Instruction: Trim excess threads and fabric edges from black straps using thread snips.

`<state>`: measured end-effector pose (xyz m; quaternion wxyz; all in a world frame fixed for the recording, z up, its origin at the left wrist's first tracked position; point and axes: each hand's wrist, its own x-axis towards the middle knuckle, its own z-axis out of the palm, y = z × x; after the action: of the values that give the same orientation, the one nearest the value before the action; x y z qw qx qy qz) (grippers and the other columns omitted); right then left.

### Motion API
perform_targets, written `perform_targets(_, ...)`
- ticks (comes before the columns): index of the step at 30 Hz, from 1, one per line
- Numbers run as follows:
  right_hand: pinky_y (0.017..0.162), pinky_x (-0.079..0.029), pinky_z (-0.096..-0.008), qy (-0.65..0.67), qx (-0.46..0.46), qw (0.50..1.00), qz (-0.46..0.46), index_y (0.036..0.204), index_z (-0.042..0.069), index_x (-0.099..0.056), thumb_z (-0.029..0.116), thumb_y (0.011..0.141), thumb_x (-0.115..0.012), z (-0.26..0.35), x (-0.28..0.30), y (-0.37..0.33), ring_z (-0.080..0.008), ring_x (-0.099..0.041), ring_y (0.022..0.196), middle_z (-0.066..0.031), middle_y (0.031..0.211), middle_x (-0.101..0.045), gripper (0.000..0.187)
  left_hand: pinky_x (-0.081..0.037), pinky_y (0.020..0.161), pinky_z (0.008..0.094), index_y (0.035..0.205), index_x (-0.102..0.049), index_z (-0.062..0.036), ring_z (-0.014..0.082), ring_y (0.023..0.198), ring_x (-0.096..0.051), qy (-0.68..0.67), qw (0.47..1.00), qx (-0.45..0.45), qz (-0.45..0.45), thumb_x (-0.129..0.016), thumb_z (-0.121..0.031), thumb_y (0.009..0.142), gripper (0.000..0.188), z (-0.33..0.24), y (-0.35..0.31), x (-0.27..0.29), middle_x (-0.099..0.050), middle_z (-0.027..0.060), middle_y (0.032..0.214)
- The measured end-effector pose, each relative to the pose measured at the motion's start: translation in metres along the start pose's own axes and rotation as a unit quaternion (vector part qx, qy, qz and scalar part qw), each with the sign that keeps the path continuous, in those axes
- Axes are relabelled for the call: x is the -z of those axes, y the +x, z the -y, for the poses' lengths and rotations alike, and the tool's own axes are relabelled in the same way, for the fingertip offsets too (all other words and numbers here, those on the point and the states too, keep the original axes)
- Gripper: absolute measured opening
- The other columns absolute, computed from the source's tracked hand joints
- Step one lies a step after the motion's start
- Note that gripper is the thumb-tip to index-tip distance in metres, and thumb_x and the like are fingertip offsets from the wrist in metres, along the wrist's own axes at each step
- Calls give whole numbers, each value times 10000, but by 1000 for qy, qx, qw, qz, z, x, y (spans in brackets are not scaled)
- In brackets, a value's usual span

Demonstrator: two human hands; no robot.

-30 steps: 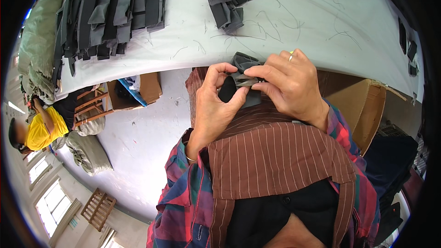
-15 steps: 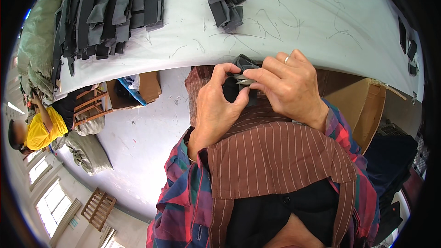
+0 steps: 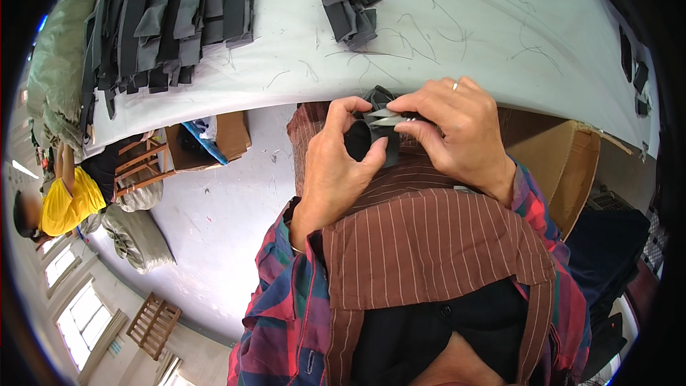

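While I scan from the left rim, I see a person in a yellow shirt seated low by a wooden chair, with a grey stuffed sack just beside them on the pale floor, which lies open between that corner and my own lap. Above, the long white cloth-covered table curves across the top, its near edge running just over my hands; a row of dark grey fabric strips lies along its left part, with a smaller heap of dark grey folded pieces well apart toward the middle and loose threads scattered over the bare cloth between. Under the table edge sits an open brown cardboard box. My left hand is closed on a small dark fabric piece held over my brown striped apron, thumb on top. My right hand, a ring on one finger, pinches small silvery thread snips against that same piece, touching it. Right of the hands a larger brown cardboard carton crowds in close. How the blades stand I cannot tell, as the fingers cover most of them; the dark goods at the far right rim are cut off.
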<state>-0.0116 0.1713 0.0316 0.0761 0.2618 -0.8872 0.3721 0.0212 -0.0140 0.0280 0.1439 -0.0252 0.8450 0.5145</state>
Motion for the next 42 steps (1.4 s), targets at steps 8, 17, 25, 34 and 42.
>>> perform_targets(8,564,-368,-330,-16,9,1000,4,855,123,-653,176,742,-717,-8,-9,-3,-199,-567,631,-13,756,-627,140,-482,706,296,1192,-420,-51,210,737,-621,-39,999,7,20,-676,-35,762,500,-1,-2,0,-631,120,808)
perform_targets(17,579,-457,-276,232,-196,952,-17,926,42,-660,157,771,-729,-10,-14,0,-162,-578,626,-71,750,-650,205,-433,830,237,1216,-389,-41,108,937,-547,-319,945,36,62,-607,50,774,501,0,0,5,-586,51,996)
perform_targets(25,531,-383,-217,341,-259,904,14,860,-14,-656,146,844,-667,-20,-20,7,-35,-477,608,2,662,-596,161,-413,776,202,939,-565,-27,71,877,-511,-381,913,66,127,-548,24,779,169,11,3,14,-553,12,970)
perform_targets(34,545,-361,-212,412,-259,873,5,919,0,-656,194,873,-661,-23,-27,15,-33,-429,612,49,680,-529,200,-463,785,211,1004,-570,-18,87,884,-555,-394,913,43,95,-693,0,797,242,12,5,11,-575,23,1003)
perform_targets(42,663,-461,-244,325,-218,920,-35,999,34,-659,163,869,-657,-10,-5,-6,-102,-582,725,-40,788,-648,183,-565,796,312,1282,-484,27,191,877,-655,-449,890,77,24,-676,4,797,521,12,8,17,-606,150,1126)
